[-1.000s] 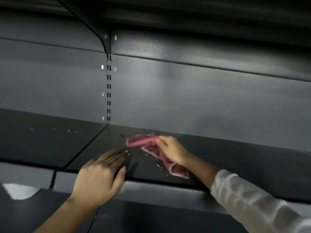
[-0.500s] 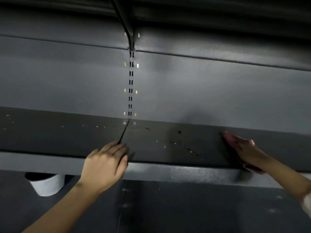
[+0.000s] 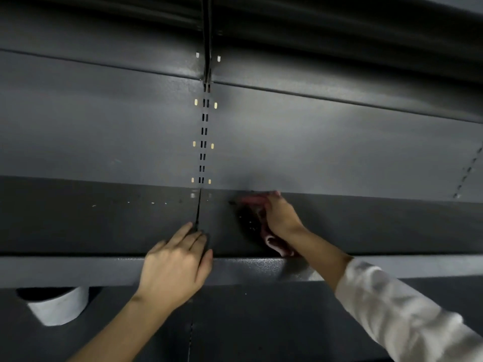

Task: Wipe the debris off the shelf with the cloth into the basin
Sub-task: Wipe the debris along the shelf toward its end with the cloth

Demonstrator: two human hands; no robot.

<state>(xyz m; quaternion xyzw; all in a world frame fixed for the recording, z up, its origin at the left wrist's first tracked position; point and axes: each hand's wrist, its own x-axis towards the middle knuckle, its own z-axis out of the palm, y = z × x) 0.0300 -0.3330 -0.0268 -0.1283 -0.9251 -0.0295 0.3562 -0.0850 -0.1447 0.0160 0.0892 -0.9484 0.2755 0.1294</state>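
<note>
A dark grey metal shelf (image 3: pixel 366 223) runs across the view at chest height. My right hand (image 3: pixel 281 216) presses a pink cloth (image 3: pixel 271 239) flat on it, just right of the seam between two shelf panels. A small heap of light crumbs (image 3: pixel 249 223) lies at the cloth's left edge. More specks (image 3: pixel 153 203) dot the left panel near the back wall. My left hand (image 3: pixel 177 262) rests over the shelf's front lip with fingers together, holding nothing. A white basin (image 3: pixel 58 307) stands on the level below at the lower left, partly hidden by the lip.
A slotted upright (image 3: pixel 203 142) runs up the grey back panel above the seam. Another shelf (image 3: pixel 313 27) overhangs at the top. A second slotted upright (image 3: pixel 467 173) shows at the far right.
My right hand has swept the cloth leftward along the shelf from the far right toward the seam, gathering crumbs ahead of it. My left hand has stayed on the front lip.
</note>
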